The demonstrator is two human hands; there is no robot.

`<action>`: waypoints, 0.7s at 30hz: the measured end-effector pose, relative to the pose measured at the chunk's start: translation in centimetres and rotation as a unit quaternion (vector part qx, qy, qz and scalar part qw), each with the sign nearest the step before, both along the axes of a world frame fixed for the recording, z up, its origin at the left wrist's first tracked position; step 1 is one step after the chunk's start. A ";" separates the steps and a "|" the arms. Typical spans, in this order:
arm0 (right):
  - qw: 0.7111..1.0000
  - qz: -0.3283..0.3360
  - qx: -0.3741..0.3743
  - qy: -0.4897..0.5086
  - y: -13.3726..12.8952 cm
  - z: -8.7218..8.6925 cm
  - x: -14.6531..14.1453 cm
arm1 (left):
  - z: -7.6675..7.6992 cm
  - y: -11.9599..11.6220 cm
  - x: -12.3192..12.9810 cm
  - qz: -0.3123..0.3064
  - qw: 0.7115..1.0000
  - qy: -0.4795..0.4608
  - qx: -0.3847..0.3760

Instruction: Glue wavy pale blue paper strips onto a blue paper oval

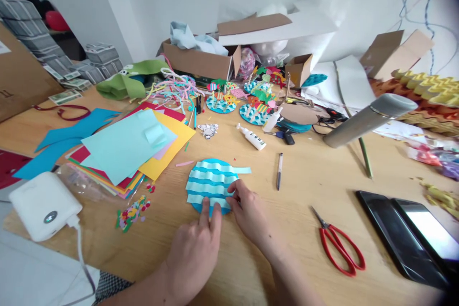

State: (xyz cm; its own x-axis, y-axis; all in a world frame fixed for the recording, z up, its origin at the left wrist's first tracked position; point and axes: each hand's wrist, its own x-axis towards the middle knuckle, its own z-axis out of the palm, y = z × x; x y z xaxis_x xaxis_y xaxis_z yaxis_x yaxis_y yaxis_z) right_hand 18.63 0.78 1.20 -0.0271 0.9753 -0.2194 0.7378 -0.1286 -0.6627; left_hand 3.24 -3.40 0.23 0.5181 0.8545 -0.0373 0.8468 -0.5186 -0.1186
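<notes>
A blue round paper disc (214, 161) lies on the table in front of me, crossed by several wavy light-blue paper strips (208, 177). One strip's end (244, 170) sticks out past the disc's right edge. My left hand (196, 246) presses the lowest strip with two fingers stretched out, the others curled under. My right hand (251, 210) has its thumb and fingers pinched together at the right end of that lowest strip, by the disc's edge. The fingertips partly hide the strip there.
Red-handled scissors (339, 244), a pen (279, 171) and a glue bottle (253, 137) lie around the disc. Coloured paper sheets (118, 141), paper confetti (132, 213) and a white device (45, 205) are left. A grey flask (369, 119) and black phones (398, 234) are right.
</notes>
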 end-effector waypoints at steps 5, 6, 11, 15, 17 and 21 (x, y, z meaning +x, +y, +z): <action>1.000 0.005 0.002 -0.017 -0.1 0.3 -0.1 | -0.4 0.3 -0.9 -0.008 1.000 -0.017 -0.019; 1.000 0.006 -0.001 -0.020 -0.1 0.3 -0.1 | -0.4 0.2 -0.9 -0.012 1.000 -0.016 -0.012; 0.999 0.012 -0.002 -0.051 -0.2 0.3 -0.3 | -0.4 -0.3 -0.3 -0.018 0.999 0.024 0.014; 0.997 0.030 0.003 -0.066 -0.3 0.2 -0.5 | -0.3 -0.5 0.3 -0.008 0.998 0.056 -0.001; 0.997 0.035 0.004 -0.069 -0.3 0.1 -0.6 | -0.2 -0.5 0.3 -0.007 0.998 0.062 -0.002; 0.997 0.036 0.001 -0.074 -0.3 0.2 -0.7 | -0.2 -0.4 0.4 -0.004 0.998 0.063 0.001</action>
